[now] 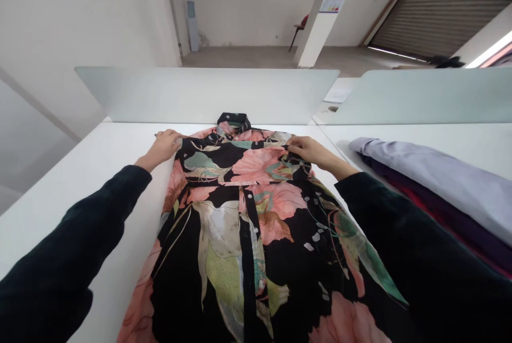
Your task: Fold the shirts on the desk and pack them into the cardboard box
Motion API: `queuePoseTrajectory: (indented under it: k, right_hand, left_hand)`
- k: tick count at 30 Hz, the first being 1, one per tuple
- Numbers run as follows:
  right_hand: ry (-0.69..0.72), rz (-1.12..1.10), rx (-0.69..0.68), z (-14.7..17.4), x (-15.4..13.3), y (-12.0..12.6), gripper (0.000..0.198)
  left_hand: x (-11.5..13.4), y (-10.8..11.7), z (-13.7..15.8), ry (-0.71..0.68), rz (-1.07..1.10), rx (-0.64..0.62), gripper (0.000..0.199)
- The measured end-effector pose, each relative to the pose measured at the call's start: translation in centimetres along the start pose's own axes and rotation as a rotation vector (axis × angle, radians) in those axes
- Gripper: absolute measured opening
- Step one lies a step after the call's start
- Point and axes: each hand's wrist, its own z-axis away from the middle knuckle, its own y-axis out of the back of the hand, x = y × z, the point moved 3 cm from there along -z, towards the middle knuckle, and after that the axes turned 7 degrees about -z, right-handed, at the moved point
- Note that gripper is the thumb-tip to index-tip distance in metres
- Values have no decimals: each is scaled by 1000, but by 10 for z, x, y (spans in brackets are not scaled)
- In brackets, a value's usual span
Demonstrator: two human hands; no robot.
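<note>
A black floral shirt (224,225) with pink, cream and green print lies spread on the white table, its button strip facing up and its collar (234,125) at the far end. Below the collar, a band of the same cloth (208,159) lies straight across the shoulders. My left hand (165,145) is closed on the left end of this band, at the shoulder edge. Its right end is pinched between the fingers and thumb of my right hand (307,150). The shirt's lower part runs out of view toward me.
To the right, a pale lavender striped garment (436,172) lies on top of dark purple and red cloth (424,199). Frosted glass dividers (208,95) stand along the far edge of the white table (100,183). Beyond are a pillar (318,33) and a water dispenser (192,25).
</note>
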Motion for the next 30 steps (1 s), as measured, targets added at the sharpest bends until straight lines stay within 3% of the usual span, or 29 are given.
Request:
queuePoseTrajectory:
  k: [5,9,14,17,20,25,30]
  right_hand:
    - [99,-18,48,5,-20,2,32]
    - [108,-88,97,5,-25,11,37]
    - [94,-149,182,-17,-12,19,34]
    - [8,-124,232,-35,7,16,27]
    - [-126,-20,210,-44,29,6,27]
    - [-181,103,66,-37,46,-3,37]
    - [-218,196,57,-28,52,-2,47]
  left_hand:
    - [12,-11,-18,27,-14,-85,43]
    - [2,-17,-16,113,-48,-84,39]
    - [-20,-14,-13,204,-82,-41,40]
    - [-21,-15,-12,217,-90,-44,41]
    - [-11,-17,-7,228,-98,-27,40]
    - [22,-4,17,237,-65,162,45]
    - [65,15,66,145,-62,30,51]
